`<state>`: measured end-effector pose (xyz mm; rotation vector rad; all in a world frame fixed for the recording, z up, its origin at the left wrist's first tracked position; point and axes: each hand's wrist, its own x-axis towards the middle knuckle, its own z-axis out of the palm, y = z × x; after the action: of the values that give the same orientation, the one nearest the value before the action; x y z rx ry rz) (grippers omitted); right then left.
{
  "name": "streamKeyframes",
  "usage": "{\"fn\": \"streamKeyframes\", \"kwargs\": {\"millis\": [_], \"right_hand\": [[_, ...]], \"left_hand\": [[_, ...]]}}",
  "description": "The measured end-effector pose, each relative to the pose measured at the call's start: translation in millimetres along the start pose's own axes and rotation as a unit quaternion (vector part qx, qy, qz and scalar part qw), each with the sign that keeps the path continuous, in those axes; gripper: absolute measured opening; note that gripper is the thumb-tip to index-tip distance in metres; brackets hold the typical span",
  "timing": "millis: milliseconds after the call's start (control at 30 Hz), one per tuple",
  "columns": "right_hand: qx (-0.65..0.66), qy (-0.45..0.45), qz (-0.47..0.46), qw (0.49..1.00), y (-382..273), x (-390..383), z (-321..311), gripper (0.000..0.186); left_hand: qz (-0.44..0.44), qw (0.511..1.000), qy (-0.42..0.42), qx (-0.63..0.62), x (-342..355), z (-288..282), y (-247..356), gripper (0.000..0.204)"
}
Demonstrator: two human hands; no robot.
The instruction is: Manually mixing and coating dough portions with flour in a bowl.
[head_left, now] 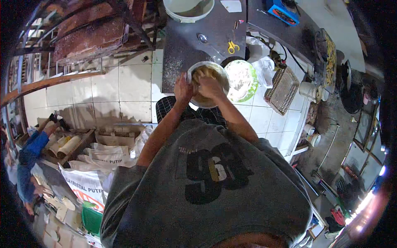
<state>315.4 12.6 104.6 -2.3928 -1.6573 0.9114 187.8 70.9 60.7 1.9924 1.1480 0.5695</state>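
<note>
A round metal bowl point(226, 84) stands at the near edge of the dark table, close to my body, with a yellowish dough-like mass point(202, 73) inside. My left hand point(183, 88) is closed on the bowl's left rim. Inside the bowl, my right hand point(209, 86) is pressed into the mass with its fingers bent, the tips partly hidden. To the right of the bowl sits a green-rimmed basin point(252, 93) of white powder. A metal spoon point(202, 38) and yellow-handled scissors point(233, 46) lie beyond the bowl.
A large white bucket point(182, 18) stands at the table's far end. At the right are a plastic basket point(282, 91) and a tray of small yellowish pieces point(329, 62). White sacks point(84, 184) stand at the lower left, near another person in blue clothing point(25, 161).
</note>
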Motion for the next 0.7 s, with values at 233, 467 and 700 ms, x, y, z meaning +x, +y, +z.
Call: {"fn": "streamKeyframes", "kwargs": {"millis": [233,467,700], "right_hand": [[-0.106,-0.344,-0.028,0.933,-40,-1,-35,0.029],[-0.087,0.16,0.088,0.979,29,-23,89,0.027],[0.146,0.06,0.04,0.987,-14,-29,-28,0.035]], "left_hand": [[-0.042,0.999,0.008,0.001,-6,-4,-15,0.052],[-0.144,0.99,-0.005,-0.009,1,-3,21,0.046],[-0.068,0.997,-0.028,0.015,-4,-7,-16,0.048]]}}
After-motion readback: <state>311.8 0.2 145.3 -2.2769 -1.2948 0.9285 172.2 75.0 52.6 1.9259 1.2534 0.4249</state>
